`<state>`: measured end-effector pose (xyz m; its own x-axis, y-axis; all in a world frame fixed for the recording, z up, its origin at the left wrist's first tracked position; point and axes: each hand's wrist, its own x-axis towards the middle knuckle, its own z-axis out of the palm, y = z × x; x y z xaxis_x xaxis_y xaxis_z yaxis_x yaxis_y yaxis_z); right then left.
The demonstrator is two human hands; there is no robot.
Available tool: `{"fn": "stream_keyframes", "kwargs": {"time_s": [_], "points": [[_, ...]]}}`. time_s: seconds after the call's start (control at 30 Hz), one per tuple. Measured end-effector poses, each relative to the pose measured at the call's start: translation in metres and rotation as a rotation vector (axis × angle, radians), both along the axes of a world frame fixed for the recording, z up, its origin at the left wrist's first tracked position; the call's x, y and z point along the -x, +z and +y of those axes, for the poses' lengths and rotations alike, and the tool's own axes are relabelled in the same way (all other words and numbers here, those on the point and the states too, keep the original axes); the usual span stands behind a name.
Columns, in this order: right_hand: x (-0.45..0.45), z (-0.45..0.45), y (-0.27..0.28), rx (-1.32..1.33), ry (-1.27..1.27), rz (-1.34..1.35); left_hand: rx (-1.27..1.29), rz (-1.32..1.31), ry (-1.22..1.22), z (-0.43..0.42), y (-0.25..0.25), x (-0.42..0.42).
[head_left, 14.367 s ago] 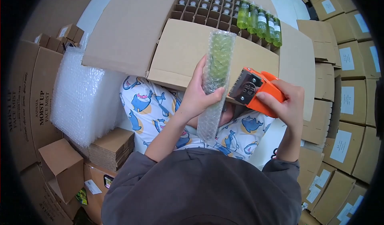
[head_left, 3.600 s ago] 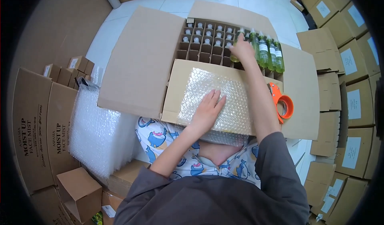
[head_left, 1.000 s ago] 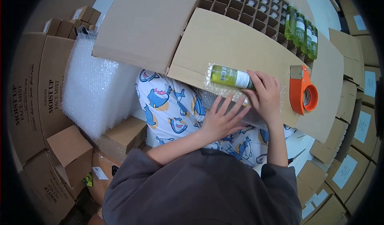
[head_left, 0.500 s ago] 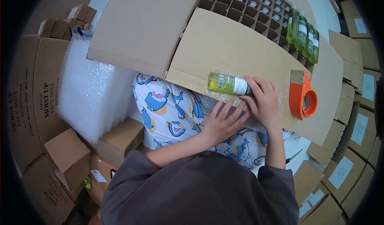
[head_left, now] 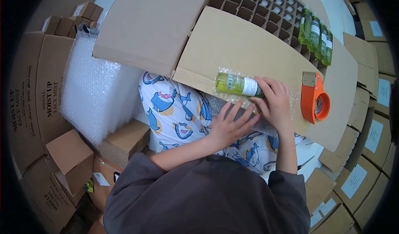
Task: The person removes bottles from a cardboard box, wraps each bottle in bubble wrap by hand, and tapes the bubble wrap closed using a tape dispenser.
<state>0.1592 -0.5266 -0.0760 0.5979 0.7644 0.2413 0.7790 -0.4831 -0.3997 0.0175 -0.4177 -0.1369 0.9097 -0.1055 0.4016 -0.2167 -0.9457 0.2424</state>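
A green spray bottle with a white label lies on its side on a sheet of bubble wrap, over a cardboard flap. My right hand has its fingers and thumb around the bottle's dark right end, which they partly hide. Just below the bottle, my left hand lies with fingers spread on the bubble wrap's near edge. To the right of my right hand rests an orange tape dispenser with a roll of tape in it.
Beyond the flap, a carton's cardboard dividers hold several bottles. Several green bottles lie at its right side. A bubble wrap stack stands at left, above flat cardboard. Cartons line both sides.
The view has shifted very slightly. Both hands and the bottle keep nearly the same places, with the right hand still at the bottle's end.
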Motion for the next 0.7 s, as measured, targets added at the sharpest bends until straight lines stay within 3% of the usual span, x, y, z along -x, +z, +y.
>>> {"fn": "stream_keyframes", "kwargs": {"time_s": [0.17,0.3,0.37,0.43,0.6,0.7], "points": [[0.004,0.002,-0.004,0.033,-0.014,0.002,0.046,0.006,-0.006,0.001,0.005,0.0],[0.001,0.002,-0.002,0.053,-0.015,0.003,0.293,0.026,-0.139,0.028,0.028,-0.008],[0.002,0.001,0.001,0.084,-0.006,0.04,0.398,-0.182,-0.113,0.065,0.045,-0.036],[0.002,0.0,0.001,0.074,-0.03,0.036,0.409,-0.023,-0.094,0.091,0.068,-0.074],[-0.003,0.001,-0.003,0.076,-0.066,0.12,0.276,0.273,-0.304,0.108,0.052,-0.114],[0.001,-0.003,-0.001,0.05,-0.09,0.21,0.2,0.649,-0.264,0.103,0.066,-0.117]]}}
